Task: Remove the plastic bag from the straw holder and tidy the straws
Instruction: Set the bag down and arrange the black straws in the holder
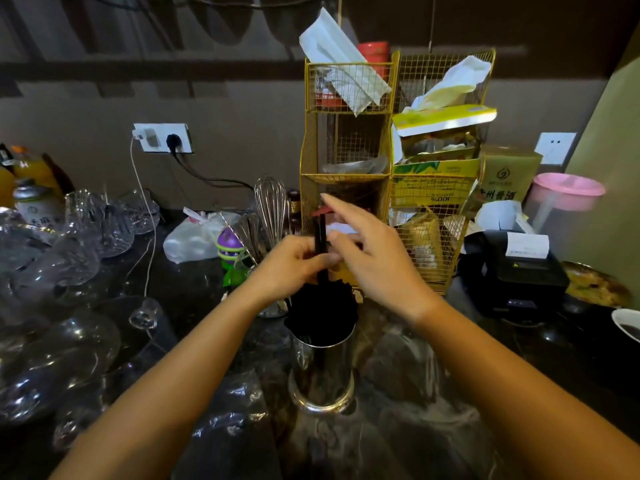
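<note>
Crumpled plastic bag point(242, 403) lies nearest. Straws point(320, 306) stand upright in the holder point(322, 372); my left hand point(294, 268) pinches one straw point(320, 237), my right hand point(374, 251) hovers open beside it.

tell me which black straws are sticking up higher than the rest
The two black straws pinched in the left hand; the other straws sit bunched low in the steel holder.

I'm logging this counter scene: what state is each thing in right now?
Left hand: closed around a few raised black straws.
Right hand: open, fingers spread beside them.
Straw holder: upright, full of black straws.
Wire rack: upright, cluttered.
Wall socket: plugs inserted.
</note>
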The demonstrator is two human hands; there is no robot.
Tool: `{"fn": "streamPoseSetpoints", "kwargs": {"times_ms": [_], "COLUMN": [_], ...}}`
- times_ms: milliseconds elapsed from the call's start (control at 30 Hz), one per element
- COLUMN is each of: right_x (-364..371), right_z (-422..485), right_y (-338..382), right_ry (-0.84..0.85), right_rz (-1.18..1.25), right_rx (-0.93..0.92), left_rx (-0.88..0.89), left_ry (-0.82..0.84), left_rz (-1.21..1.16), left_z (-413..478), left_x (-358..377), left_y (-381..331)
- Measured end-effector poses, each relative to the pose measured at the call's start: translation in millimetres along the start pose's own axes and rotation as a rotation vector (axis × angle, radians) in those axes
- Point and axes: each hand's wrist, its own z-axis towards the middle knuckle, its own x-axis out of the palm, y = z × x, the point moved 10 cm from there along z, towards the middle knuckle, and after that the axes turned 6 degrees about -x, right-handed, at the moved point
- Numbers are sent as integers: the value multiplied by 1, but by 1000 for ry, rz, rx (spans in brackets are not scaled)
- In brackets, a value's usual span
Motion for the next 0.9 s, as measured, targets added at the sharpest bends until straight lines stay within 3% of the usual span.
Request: {"fn": "streamPoseSetpoints", "kwargs": {"times_ms": [133, 333, 500, 667, 900], "right_x": [29, 47, 62, 82, 86], "right_z": [-8, -26, -47, -74, -80], "right_y": [-1, -24, -56, -86, -92], "right_ry": [161, 277, 450, 667, 705], "right_rz": [-240, -467, -551, -522, -479], "right_rx": [-101, -80, 59, 206, 237], "left_rx": [63, 156, 15, -129, -167], "left_ry": [-106, -187, -94, 46, 102], "left_rz": [271, 707, 956, 972, 995], "left_z": [-5, -9, -4, -2, -2], "left_x": [1, 11, 21, 28, 31], "left_y": [4, 13, 52, 79, 82]}}
